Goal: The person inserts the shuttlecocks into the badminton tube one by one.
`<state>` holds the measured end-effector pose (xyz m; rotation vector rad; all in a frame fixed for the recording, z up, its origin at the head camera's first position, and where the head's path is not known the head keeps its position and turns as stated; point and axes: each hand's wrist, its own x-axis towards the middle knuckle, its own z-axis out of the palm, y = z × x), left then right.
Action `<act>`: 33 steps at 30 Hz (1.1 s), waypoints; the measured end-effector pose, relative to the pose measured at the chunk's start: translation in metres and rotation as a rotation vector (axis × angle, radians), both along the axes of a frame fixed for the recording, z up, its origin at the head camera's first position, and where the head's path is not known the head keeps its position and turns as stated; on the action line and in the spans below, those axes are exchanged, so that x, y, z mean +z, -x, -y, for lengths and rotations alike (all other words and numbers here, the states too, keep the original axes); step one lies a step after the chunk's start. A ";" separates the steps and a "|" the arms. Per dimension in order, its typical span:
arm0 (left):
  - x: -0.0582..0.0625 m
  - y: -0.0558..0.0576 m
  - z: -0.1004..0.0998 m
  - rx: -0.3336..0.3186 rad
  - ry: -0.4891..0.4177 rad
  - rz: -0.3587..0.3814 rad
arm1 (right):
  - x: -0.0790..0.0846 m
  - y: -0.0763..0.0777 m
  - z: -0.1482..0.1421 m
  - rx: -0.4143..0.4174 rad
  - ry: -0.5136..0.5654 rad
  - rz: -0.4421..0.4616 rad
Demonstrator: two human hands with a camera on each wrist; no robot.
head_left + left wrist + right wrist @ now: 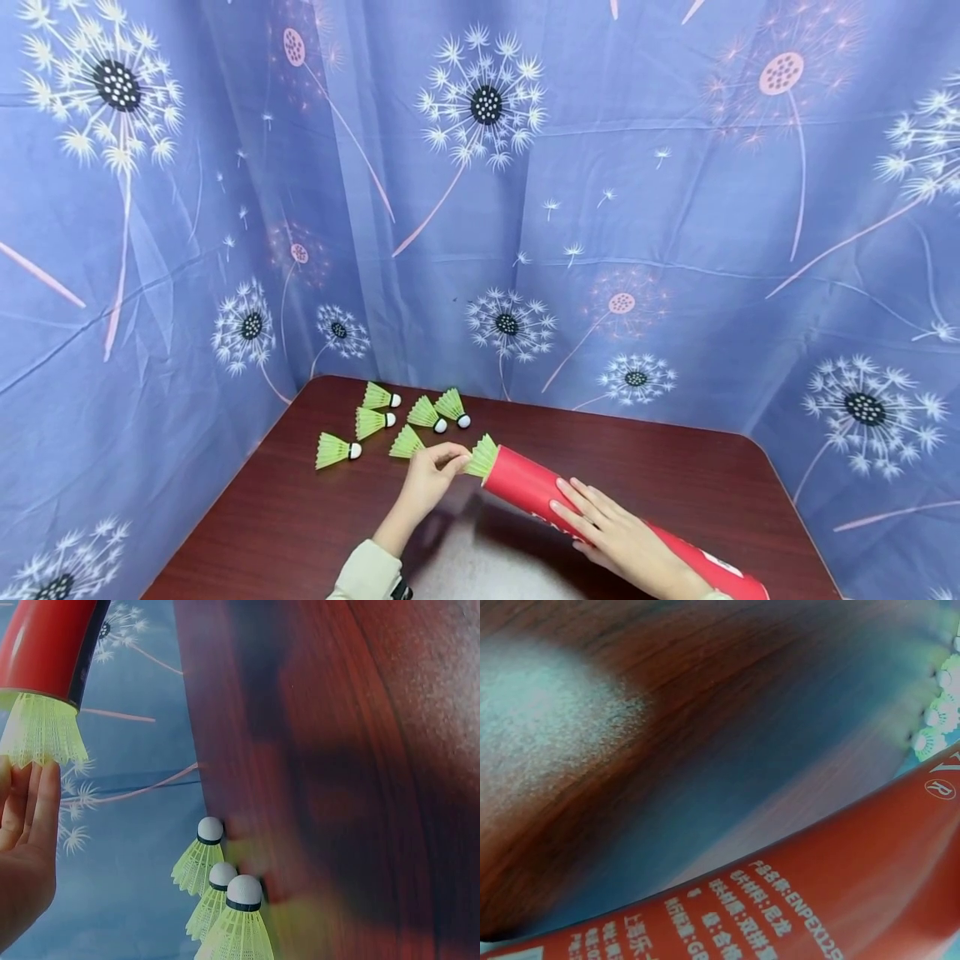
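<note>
My left hand (431, 479) pinches the yellow-green skirt of a shuttlecock (483, 456) at the mouth of a red tube (525, 477). The cork of this shuttlecock is hidden inside the tube, and part of its skirt sticks out, as the left wrist view also shows. My right hand (618, 533) holds the tube around its middle, fingers laid over its top; the thumb is out of sight. The tube slants from the centre toward the lower right. Printed white lettering covers its side in the right wrist view. Beside my left hand, another shuttlecock (406, 442) is partly covered.
Several more shuttlecocks, one of them the leftmost shuttlecock (333, 451), lie on the dark red-brown table (675, 450) left of the tube. A blue curtain (450, 208) with dandelion prints surrounds the table's back and sides. Light glares on the table's near part.
</note>
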<state>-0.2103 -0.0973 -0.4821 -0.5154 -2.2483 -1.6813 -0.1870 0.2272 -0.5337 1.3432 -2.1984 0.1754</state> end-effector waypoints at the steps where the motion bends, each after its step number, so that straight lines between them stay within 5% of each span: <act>1: 0.000 0.000 -0.001 0.001 0.008 -0.004 | 0.000 0.000 0.000 0.000 -0.001 0.000; 18: -0.002 -0.001 -0.007 -0.018 0.067 0.023 | 0.002 -0.002 0.000 -0.006 -0.020 0.018; 26: -0.036 0.015 -0.009 -0.014 0.081 0.032 | 0.000 -0.003 0.001 0.002 -0.008 0.014; 33: -0.041 0.017 -0.008 -0.082 0.072 -0.037 | 0.002 -0.004 0.001 -0.012 -0.026 0.021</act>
